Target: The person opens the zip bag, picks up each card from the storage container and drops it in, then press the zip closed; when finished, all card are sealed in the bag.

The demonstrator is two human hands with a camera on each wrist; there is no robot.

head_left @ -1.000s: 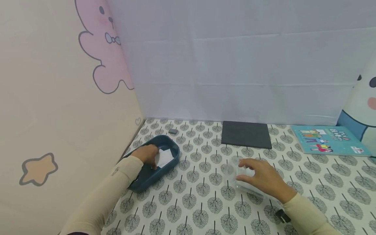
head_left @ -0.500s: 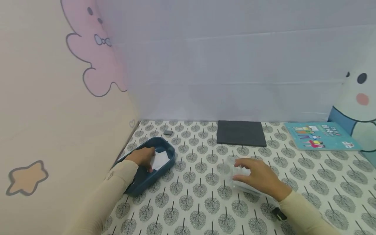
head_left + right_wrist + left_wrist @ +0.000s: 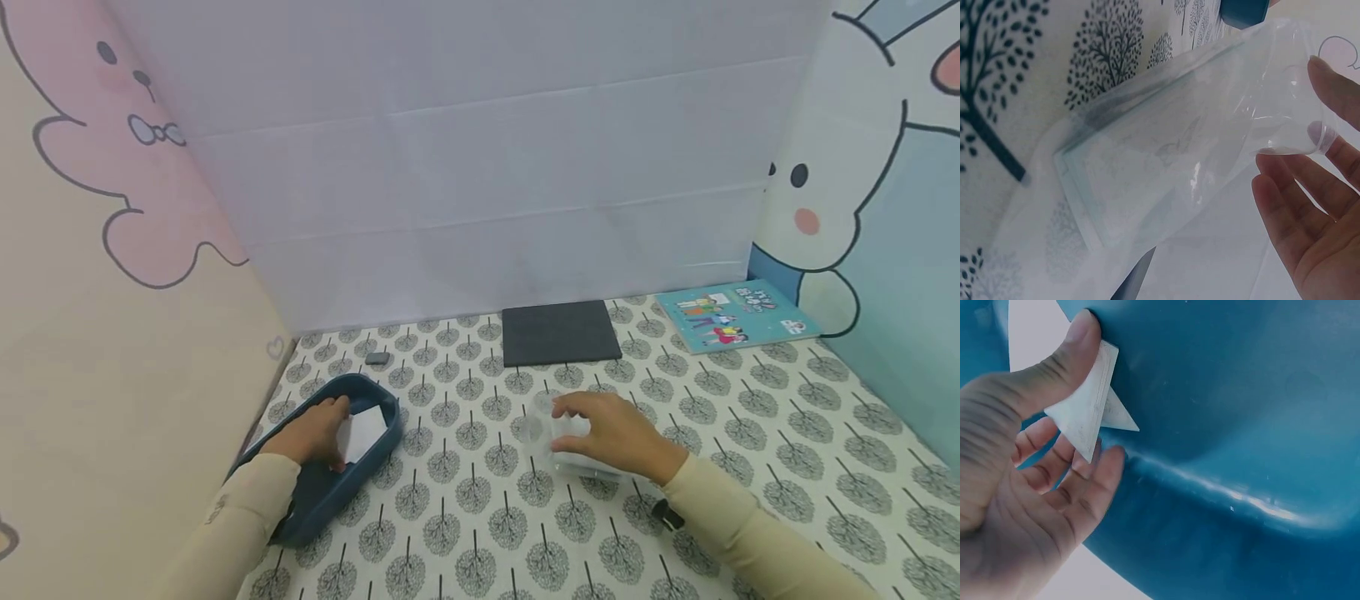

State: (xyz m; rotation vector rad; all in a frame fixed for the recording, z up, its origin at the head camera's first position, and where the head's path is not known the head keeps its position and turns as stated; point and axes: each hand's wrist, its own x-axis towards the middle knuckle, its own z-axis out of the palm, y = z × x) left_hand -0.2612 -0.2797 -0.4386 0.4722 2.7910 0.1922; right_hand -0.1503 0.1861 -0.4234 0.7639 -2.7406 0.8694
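Observation:
In the head view, my left hand reaches into a long dark blue plastic basin at the left. From the left wrist view, its thumb lies on a layered piece of white paper, with the fingers curled beneath. Another white point sticks out behind that piece. Over to the right, my right hand holds the mouth of a clear plastic bag. Its thumb and fingers curve apart around the opening, one fingertip showing through the plastic. A pale flat stack lies inside the bag.
A dark flat board lies at the back of the tree-patterned cloth. Right of it is a blue illustrated book. A small grey block sits behind the basin. Walls close in the left and back.
The head view has turned right, so everything shifts left in it. My left hand stays in the basin at the white paper; my right hand stays at the bag's mouth.

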